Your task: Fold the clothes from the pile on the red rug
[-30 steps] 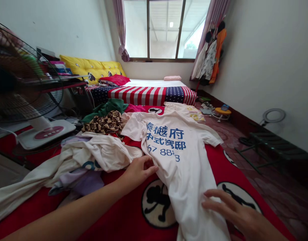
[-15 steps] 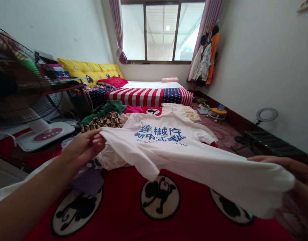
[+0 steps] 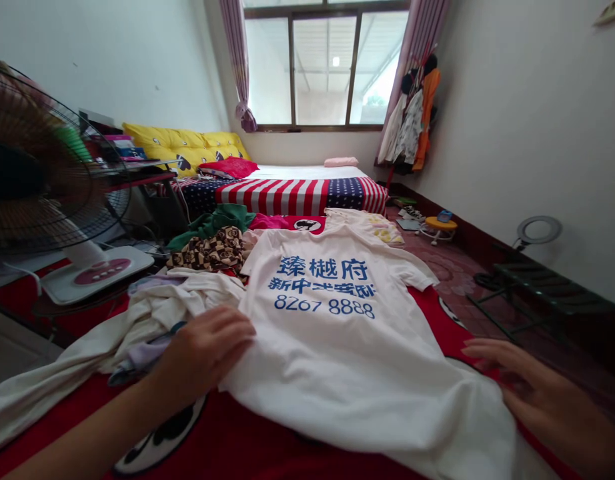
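Note:
A white T-shirt (image 3: pixel 317 360) with blue printed characters and digits lies spread on a red blanket (image 3: pixel 267 440), its hem towards me and its sleeves at the far end. My left hand (image 3: pixel 212 350) rests along the shirt's left edge, fingers stretched forward and slightly bent; its thumb is hidden. Beside the lower right edge is my right hand (image 3: pixel 542 393), fingers apart and holding nothing. Left of the shirt lies a crumpled pile of pale clothes (image 3: pixel 182 300). Behind that are a brown patterned garment (image 3: pixel 212 250) and a green one (image 3: pixel 215 223).
A standing fan (image 3: pixel 47 173) is close on the left. Across the back stands a bed (image 3: pixel 287 193) with a striped cover. To the right are a dark green bench (image 3: pixel 542 290), a ring light (image 3: pixel 538 230) and a small yellow stool (image 3: pixel 440 225). Pale folded clothing (image 3: pixel 367 223) lies beyond the shirt.
The shirt, stretched up between both hands before, has come down flat, showing its print fully. My right hand has let go of its edge; my left hand has moved lower and loosened.

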Demonstrator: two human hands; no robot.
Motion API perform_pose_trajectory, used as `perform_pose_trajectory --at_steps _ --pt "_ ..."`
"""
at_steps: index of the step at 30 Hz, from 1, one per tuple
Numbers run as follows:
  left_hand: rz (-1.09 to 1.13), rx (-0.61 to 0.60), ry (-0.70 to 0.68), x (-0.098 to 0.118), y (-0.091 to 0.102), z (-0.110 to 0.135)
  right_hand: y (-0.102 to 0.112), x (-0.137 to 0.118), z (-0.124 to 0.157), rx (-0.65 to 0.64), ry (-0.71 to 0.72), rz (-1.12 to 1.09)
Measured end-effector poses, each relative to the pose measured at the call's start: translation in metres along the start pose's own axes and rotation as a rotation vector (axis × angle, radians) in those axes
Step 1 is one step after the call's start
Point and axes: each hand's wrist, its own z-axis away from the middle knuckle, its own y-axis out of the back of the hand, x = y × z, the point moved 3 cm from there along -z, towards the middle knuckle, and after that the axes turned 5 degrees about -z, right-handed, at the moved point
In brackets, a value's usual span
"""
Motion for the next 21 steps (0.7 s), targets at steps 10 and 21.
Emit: perform_pose_trajectory --at_steps 10,21 --pt "-0.043 -0.462 -0.079 0.008 -0.034 0.030 -0.045 -0.004 0.021 -0.364 0.165 0.063" --pt "-0.153 -0.601 -0.084 0.030 -0.012 -0.022 -0.037 -0.028 -0.013 -0.159 0.007 -0.177"
